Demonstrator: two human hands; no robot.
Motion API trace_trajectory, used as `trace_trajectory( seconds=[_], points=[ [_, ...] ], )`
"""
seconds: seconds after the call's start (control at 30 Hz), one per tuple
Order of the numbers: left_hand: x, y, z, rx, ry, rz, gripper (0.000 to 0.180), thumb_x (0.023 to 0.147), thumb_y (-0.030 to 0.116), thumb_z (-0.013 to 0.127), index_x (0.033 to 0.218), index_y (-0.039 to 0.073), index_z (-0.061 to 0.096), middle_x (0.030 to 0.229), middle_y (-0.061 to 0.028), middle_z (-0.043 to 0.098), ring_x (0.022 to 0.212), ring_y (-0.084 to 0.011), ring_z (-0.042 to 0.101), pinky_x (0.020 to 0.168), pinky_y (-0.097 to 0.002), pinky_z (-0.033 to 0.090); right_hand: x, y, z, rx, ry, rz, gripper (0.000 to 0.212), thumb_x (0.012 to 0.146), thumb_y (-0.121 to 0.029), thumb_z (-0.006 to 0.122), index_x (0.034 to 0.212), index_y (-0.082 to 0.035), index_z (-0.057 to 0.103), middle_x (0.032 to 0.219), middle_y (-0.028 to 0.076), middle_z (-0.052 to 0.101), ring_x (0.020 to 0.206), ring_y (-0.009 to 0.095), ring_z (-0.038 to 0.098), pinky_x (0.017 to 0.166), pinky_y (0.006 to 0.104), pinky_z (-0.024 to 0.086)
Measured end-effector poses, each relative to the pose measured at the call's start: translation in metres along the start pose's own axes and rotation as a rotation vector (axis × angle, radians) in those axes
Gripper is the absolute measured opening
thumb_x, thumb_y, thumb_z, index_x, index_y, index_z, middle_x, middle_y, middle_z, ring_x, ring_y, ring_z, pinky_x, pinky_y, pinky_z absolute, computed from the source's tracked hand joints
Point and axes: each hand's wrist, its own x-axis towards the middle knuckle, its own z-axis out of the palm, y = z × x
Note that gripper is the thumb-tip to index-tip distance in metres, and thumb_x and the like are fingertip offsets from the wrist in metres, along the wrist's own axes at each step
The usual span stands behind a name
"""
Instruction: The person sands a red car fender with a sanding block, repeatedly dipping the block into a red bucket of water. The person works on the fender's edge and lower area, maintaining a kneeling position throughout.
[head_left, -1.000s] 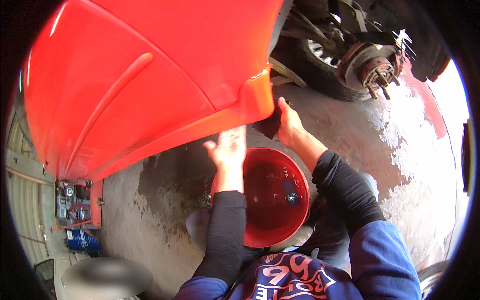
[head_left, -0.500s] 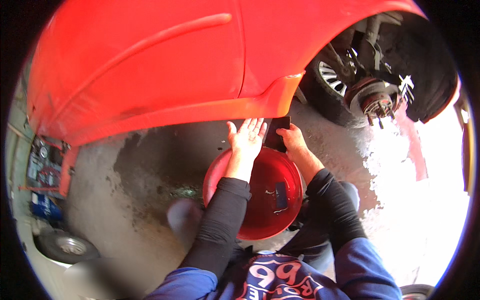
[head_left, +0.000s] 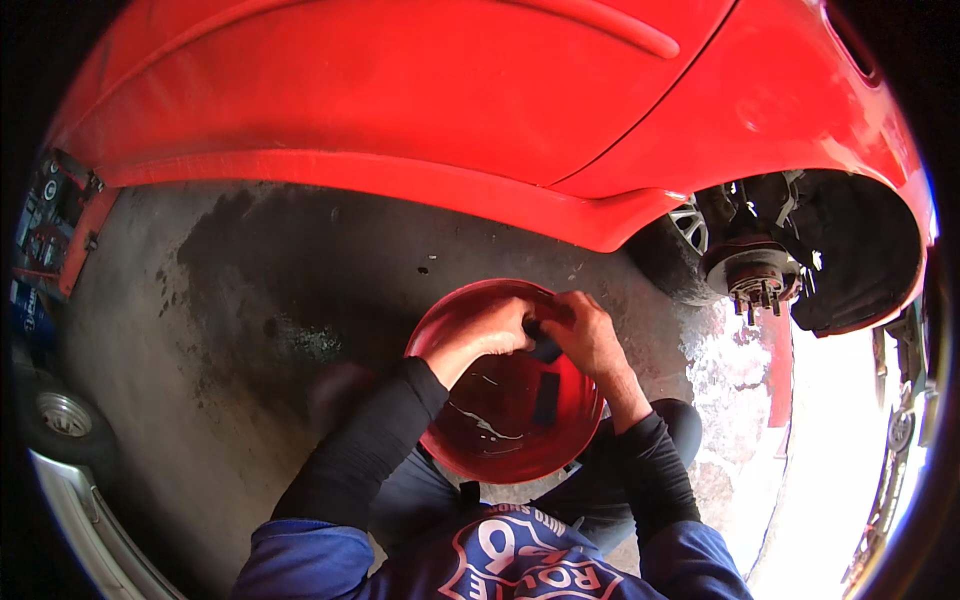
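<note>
Over the far part of a round red basin, my two hands have come together. A small dark piece of sandpaper shows between them, its shape mostly hidden by my fingers. My left hand is closed on its left side, fingers curled. From the right, my right hand pinches it with thumb and fingers. Inside the basin lies a dark rectangular block or pad, beside shallow liquid with whitish streaks. Beyond my hands runs the lower edge of a red car body.
An exposed wheel hub with studs sits in the wheel arch at right, with a loose wheel lying beside it. Wet patches darken the concrete floor. At left are a red tool cart and another wheel.
Both hands have drawn back from the car's lower edge to above the basin. My left hand, open and palm up before, has closed on the sandpaper. The view has shifted.
</note>
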Motion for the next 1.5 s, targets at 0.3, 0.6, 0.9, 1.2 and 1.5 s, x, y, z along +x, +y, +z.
trace_trajectory(
  seconds=[0.3, 0.6, 0.9, 1.2, 1.5],
  points=[
    [0.028, -0.126, 0.095, 0.304, 0.106, -0.083, 0.049, 0.087, 0.008, 0.052, 0.136, 0.003, 0.049, 0.136, -0.0217, 0.055, 0.119, -0.0368, 0.057, 0.102, -0.043, 0.044, -0.031, 0.025, 0.018, 0.059, 0.461, -0.129, 0.028, 0.084, -0.006, 0.069, 0.111, -0.003, 0.064, 0.115, 0.012, 0.055, 0.091, 0.024, 0.061, 0.078, 0.033, 0.053],
    [0.001, 0.01, 0.011, -1.558, 0.6, 0.21, 0.033, 0.076, -0.007, 0.05, 0.108, 0.001, 0.057, 0.111, -0.0126, 0.061, 0.105, -0.0311, 0.059, 0.098, -0.0574, 0.049, -0.019, 0.035, 0.016, 0.514, 0.413, 0.193, 0.019, 0.09, -0.009, 0.063, 0.107, 0.0, 0.065, 0.111, 0.009, 0.056, 0.097, 0.017, 0.06, 0.083, 0.0299, 0.05],
    [0.091, 0.066, 0.031, -2.02, 0.432, 0.151, 0.041, 0.081, -0.005, 0.051, 0.121, 0.001, 0.053, 0.133, -0.0132, 0.049, 0.121, -0.0314, 0.05, 0.109, -0.0592, 0.039, -0.022, 0.052, 0.014, 0.551, 0.457, 0.103, 0.016, 0.089, -0.009, 0.064, 0.1, 0.002, 0.066, 0.112, 0.011, 0.058, 0.096, 0.02, 0.06, 0.085, 0.0313, 0.049],
    [0.071, 0.078, 0.031, -1.814, 0.411, 0.113, 0.043, 0.072, -0.007, 0.055, 0.113, 0.004, 0.058, 0.123, -0.0129, 0.058, 0.117, -0.0301, 0.053, 0.101, -0.0552, 0.048, -0.017, 0.047, 0.017, 0.505, 0.42, 0.059, 0.015, 0.088, -0.01, 0.062, 0.096, 0.001, 0.066, 0.098, 0.011, 0.06, 0.091, 0.02, 0.059, 0.082, 0.0322, 0.048],
    [0.05, 0.054, -0.003, -0.817, 0.555, 0.153, 0.024, 0.08, -0.006, 0.054, 0.103, -0.004, 0.06, 0.111, -0.0159, 0.06, 0.106, -0.0294, 0.058, 0.096, -0.0464, 0.053, -0.02, 0.038, 0.015, 0.536, 0.409, 0.082, 0.015, 0.086, -0.012, 0.067, 0.093, 0.001, 0.067, 0.097, 0.009, 0.06, 0.08, 0.017, 0.06, 0.068, 0.0293, 0.049]
  ],
)
